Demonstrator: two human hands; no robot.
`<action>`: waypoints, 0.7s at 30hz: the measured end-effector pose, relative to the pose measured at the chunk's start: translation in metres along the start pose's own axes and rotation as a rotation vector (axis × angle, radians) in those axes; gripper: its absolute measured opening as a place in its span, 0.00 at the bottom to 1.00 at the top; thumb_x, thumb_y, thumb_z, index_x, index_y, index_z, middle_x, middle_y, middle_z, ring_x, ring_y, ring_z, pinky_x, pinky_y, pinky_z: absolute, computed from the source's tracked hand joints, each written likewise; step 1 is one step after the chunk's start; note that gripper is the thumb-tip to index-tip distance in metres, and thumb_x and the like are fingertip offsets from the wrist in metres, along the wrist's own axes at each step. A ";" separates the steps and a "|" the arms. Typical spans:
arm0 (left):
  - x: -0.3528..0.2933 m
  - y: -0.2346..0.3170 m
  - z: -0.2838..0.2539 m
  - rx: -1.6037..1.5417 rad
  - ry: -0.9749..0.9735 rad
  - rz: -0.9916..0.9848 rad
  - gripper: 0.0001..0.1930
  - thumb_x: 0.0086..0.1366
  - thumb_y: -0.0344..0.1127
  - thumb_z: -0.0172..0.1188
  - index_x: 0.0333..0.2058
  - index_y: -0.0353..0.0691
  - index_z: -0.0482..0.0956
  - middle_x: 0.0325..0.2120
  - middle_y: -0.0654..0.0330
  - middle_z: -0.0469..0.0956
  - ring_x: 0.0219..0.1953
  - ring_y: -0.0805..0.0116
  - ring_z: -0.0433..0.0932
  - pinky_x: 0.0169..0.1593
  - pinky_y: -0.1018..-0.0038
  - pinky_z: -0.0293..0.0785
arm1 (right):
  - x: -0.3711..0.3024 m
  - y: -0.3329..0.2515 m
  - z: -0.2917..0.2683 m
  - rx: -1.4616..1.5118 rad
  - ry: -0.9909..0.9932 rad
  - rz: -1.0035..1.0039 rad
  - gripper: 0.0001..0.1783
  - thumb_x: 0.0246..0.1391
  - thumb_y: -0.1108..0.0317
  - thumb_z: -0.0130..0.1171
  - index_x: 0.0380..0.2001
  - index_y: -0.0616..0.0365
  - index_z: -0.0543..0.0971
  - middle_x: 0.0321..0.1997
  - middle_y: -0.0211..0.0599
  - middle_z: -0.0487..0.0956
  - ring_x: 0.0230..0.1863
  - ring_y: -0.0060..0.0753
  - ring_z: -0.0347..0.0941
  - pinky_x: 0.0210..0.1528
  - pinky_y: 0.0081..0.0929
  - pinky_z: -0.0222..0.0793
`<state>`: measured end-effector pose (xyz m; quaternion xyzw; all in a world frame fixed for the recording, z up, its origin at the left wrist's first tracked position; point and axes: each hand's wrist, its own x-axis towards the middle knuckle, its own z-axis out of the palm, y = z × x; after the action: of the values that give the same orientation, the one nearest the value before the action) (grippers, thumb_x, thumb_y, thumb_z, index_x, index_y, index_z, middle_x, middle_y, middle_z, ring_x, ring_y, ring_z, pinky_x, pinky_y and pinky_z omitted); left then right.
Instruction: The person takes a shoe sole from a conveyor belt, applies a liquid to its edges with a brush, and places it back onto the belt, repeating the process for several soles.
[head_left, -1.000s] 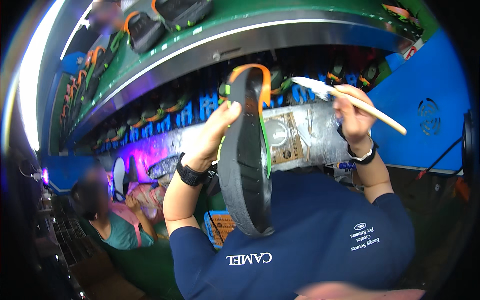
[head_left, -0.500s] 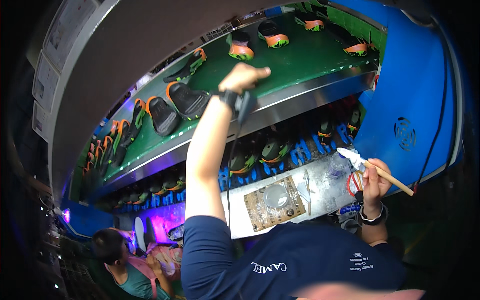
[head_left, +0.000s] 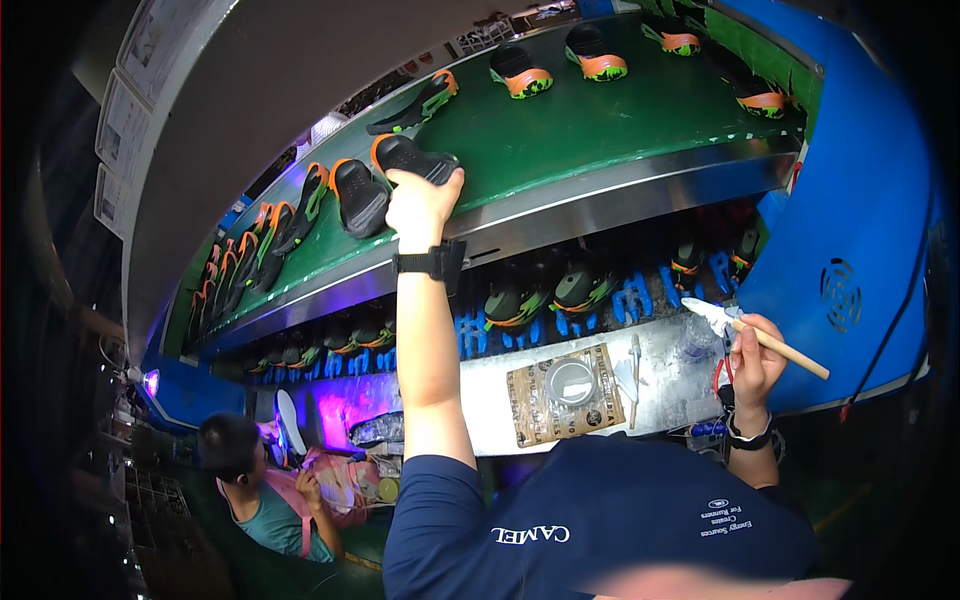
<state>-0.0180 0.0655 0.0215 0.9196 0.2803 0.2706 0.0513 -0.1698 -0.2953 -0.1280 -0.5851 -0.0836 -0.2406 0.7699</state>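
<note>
On the green belt (head_left: 560, 150) my left hand (head_left: 418, 208) is closed round the near end of a black shoe sole (head_left: 412, 157) with an orange rim. Another sole (head_left: 358, 198) lies just left of it. Low on the right, my right hand (head_left: 757, 360) grips a brush (head_left: 785, 350) by its pale wooden handle, its white-coated bristles pointing left. Between my arms, on the metal bench (head_left: 480, 410), a round clear dish (head_left: 571, 382) stands on brown printed cardboard (head_left: 530, 410). A second brush (head_left: 633, 380) lies at the cardboard's right edge.
More orange-and-green soles (head_left: 521, 72) line the belt's far side and left end. Under the belt, shoe parts (head_left: 585, 290) sit on blue holders (head_left: 630, 298). A blue machine panel (head_left: 860, 220) with a hanging cable bounds the right. At lower left another person (head_left: 270, 490) sits working.
My left hand has moved left and nearer along the belt and taken hold of the black sole. The right hand still holds the brush. The view has shifted slightly.
</note>
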 end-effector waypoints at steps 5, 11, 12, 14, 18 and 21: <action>-0.004 -0.023 -0.004 -0.202 0.051 0.139 0.26 0.37 0.50 0.58 0.26 0.29 0.71 0.20 0.45 0.73 0.28 0.50 0.74 0.35 0.65 0.69 | 0.002 0.000 -0.002 0.070 -0.008 0.029 0.08 0.49 0.72 0.48 0.33 0.65 0.69 0.16 0.29 0.64 0.12 0.12 0.55 0.13 0.08 0.49; -0.053 -0.111 -0.013 -0.826 0.299 0.095 0.15 0.43 0.28 0.59 0.28 0.29 0.65 0.41 0.47 0.67 0.36 0.65 0.69 0.42 0.74 0.66 | 0.002 -0.004 -0.015 0.051 0.049 0.063 0.08 0.49 0.71 0.48 0.33 0.64 0.70 0.16 0.28 0.65 0.11 0.10 0.53 0.12 0.07 0.47; -0.060 -0.118 -0.009 -1.010 0.238 0.014 0.28 0.44 0.29 0.61 0.43 0.28 0.58 0.48 0.41 0.59 0.44 0.61 0.66 0.49 0.71 0.61 | 0.001 -0.006 -0.017 0.037 0.056 0.073 0.08 0.49 0.71 0.48 0.33 0.64 0.70 0.16 0.27 0.65 0.11 0.10 0.53 0.12 0.07 0.47; -0.073 -0.117 0.012 -0.772 0.351 0.054 0.45 0.43 0.36 0.65 0.52 0.29 0.42 0.50 0.40 0.55 0.49 0.56 0.61 0.53 0.67 0.56 | 0.000 -0.007 -0.019 0.072 0.075 0.099 0.08 0.48 0.72 0.49 0.32 0.64 0.70 0.16 0.28 0.66 0.13 0.10 0.55 0.13 0.07 0.48; -0.070 -0.102 0.037 -0.447 0.557 0.024 0.51 0.38 0.47 0.68 0.50 0.21 0.43 0.46 0.39 0.57 0.49 0.54 0.60 0.53 0.66 0.56 | -0.001 -0.011 -0.016 0.119 0.045 0.074 0.08 0.48 0.73 0.49 0.32 0.65 0.71 0.16 0.29 0.66 0.13 0.12 0.55 0.14 0.08 0.49; -0.051 -0.096 0.029 -0.656 0.668 0.072 0.39 0.38 0.41 0.69 0.42 0.24 0.54 0.38 0.44 0.64 0.39 0.57 0.69 0.43 0.68 0.69 | -0.003 -0.015 -0.014 0.181 0.008 0.124 0.08 0.48 0.73 0.47 0.32 0.65 0.70 0.17 0.30 0.67 0.14 0.13 0.56 0.15 0.09 0.50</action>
<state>-0.0851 0.1199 -0.0507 0.7265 0.1489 0.6277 0.2367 -0.1812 -0.3109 -0.1205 -0.5161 -0.0657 -0.1865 0.8334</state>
